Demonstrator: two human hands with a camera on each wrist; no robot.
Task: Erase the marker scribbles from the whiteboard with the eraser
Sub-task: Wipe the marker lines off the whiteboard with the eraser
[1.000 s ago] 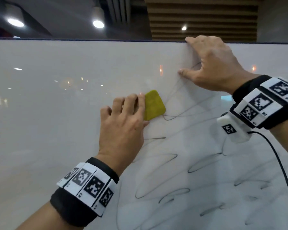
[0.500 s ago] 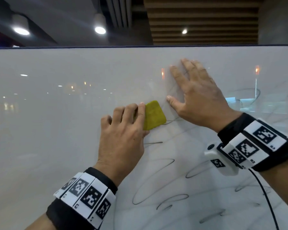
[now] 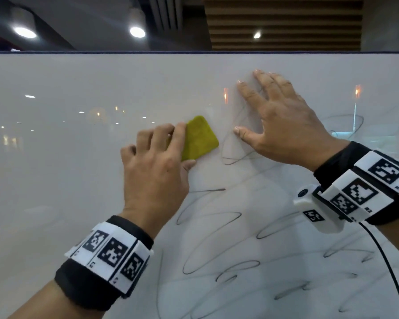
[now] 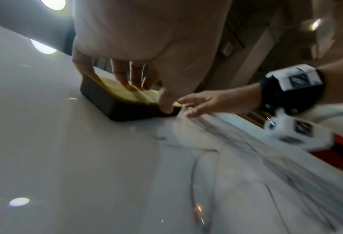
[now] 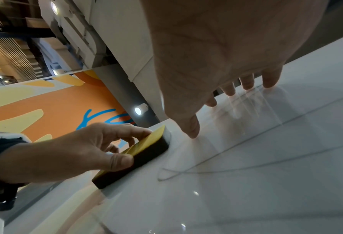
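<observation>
Head view: left hand [image 3: 154, 171] grips the eraser [image 3: 199, 138], fingers curled over its yellow top, thumb on the side facing the person. Eraser sits flat on the whiteboard [image 3: 55, 157], in the upper middle, nearer the top edge than the bottom. Left wrist view shows the dark pad face down on the board, fingers [image 4: 122, 74] on the yellow backing. Right hand [image 3: 283, 125] lies flat on the board just right of the eraser, fingers straight and spread, holding nothing; thumb tip near the eraser but apart from it. Right wrist view confirms: fingertips [image 5: 269, 80] touch the surface, gap between thumb and eraser corner. Marker scribbles [image 3: 217, 249] run from under the right hand down toward the lower right corner. Board left of the eraser shows only light reflections. Both wrists carry black bands with tag markers [image 3: 111, 252].
</observation>
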